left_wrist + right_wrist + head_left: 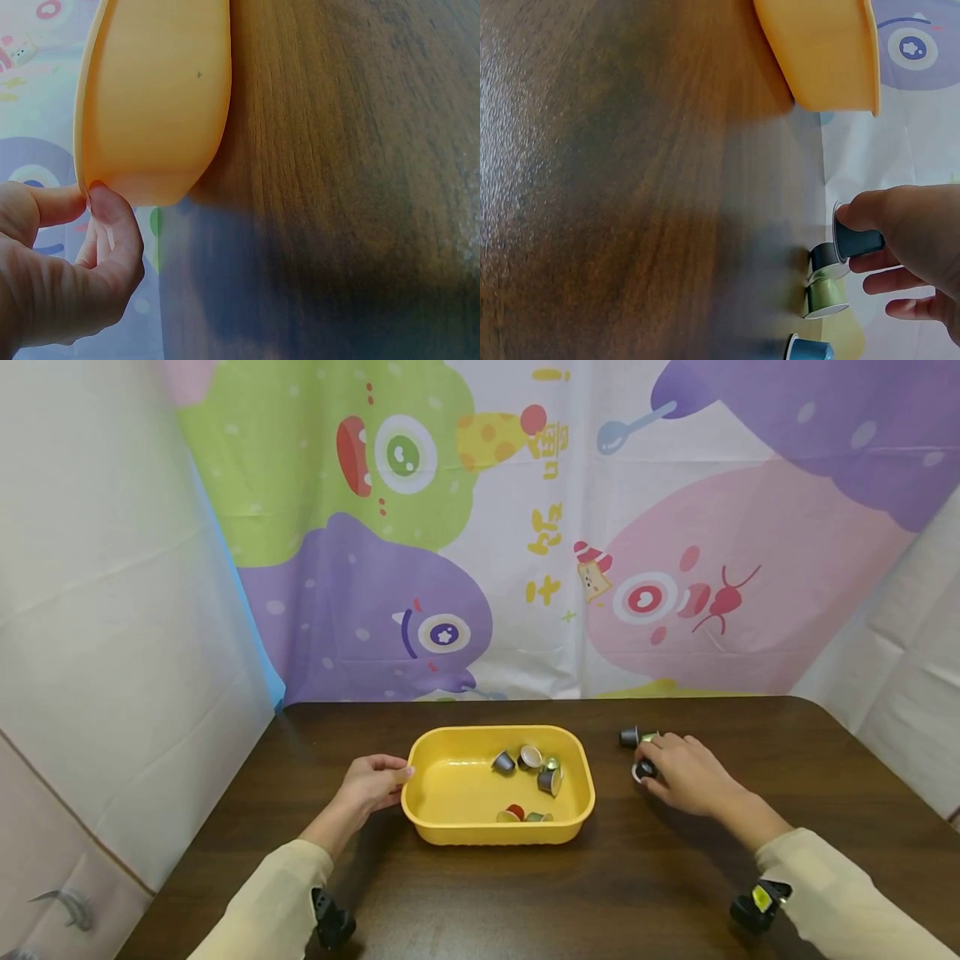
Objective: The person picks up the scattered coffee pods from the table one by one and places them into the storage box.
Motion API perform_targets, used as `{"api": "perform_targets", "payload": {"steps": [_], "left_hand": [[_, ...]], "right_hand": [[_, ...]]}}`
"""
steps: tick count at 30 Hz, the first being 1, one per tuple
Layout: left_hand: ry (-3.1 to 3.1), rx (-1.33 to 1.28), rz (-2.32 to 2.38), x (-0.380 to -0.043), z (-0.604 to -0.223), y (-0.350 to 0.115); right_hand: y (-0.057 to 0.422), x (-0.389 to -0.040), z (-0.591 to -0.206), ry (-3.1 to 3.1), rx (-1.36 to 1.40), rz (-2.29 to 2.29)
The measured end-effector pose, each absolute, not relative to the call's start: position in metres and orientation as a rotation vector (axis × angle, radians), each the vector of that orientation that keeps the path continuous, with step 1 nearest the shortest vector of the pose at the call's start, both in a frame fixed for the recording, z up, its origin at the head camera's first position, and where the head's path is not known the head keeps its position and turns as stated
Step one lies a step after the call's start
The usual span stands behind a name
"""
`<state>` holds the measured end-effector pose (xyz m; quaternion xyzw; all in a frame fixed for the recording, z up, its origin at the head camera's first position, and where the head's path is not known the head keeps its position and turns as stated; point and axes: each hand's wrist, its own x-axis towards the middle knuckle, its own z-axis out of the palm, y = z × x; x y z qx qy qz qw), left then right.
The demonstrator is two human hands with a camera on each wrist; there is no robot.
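Observation:
My left hand (pixel 367 785) pinches the left rim of a yellow plastic tub (pixel 498 835) between thumb and fingers; the left wrist view shows this grip up close. To the right of the tub, my right hand (pixel 693 777) holds a dark coffee capsule (pixel 859 241) between thumb and fingers. Beside that hand, a black capsule (pixel 824 256) and a green capsule (pixel 825 298) lie on the table, with a blue capsule (pixel 811 349) near them in the right wrist view. The right hand partly hides these capsules in the head view.
Inside the tub lie several capsules, among them a dark grey one (pixel 503 763), a dark one with a pale lid (pixel 529 757) and a red one (pixel 516 811). Under everything is a dark wooden table (pixel 480 902). A cartoon-printed curtain (pixel 525 635) hangs behind its far edge.

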<state>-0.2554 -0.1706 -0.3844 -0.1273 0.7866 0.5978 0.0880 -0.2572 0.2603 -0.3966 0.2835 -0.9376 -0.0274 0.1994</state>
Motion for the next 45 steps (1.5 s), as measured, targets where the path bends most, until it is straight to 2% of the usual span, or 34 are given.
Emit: {"api": "perform_targets", "payload": {"steps": [45], "left_hand": [[2.342,-0.381,1.793,-0.256,-0.387,-0.172]], "right_hand": [[0.241,-0.244,-0.363,-2.516,0.914,-0.078]]}}
